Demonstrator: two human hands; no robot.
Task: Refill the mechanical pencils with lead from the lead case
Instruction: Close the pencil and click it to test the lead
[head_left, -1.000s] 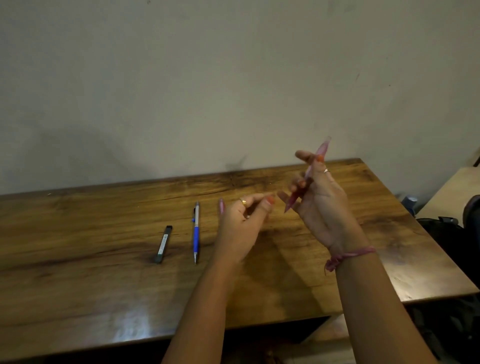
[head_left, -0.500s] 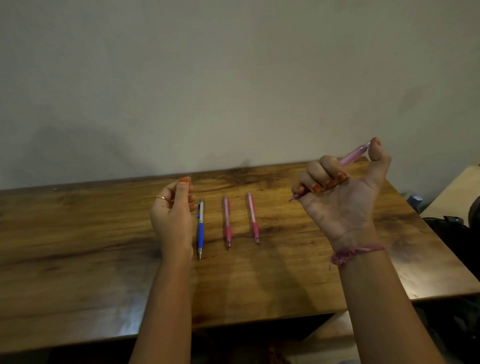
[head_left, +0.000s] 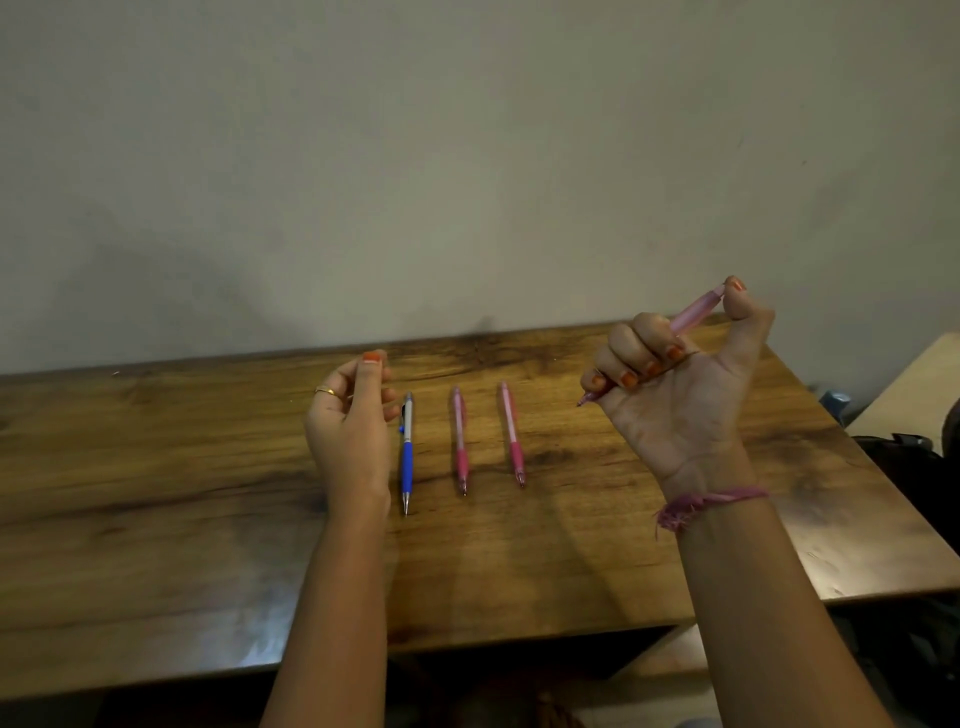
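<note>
The right hand (head_left: 675, 384) grips a pink pencil (head_left: 693, 314), thumb on its cap; the left hand (head_left: 350, 415), fingers loosely curled and holding nothing, hovers above the worktop (head_left: 156, 493) beside a blue pencil (head_left: 407, 457).

- Three pencils lie side by side mid-table: a blue pencil (head_left: 407, 457), a pink pencil (head_left: 460, 441) and a second pink pencil (head_left: 512, 434), with bare strips of wood between them.
- The left hand (head_left: 350, 415) hangs just left of the blue pencil, blocking that side.
- The wooden table (head_left: 156, 493) is open at left and along the near edge.
- The right hand (head_left: 675, 384) is raised over the right part.
</note>
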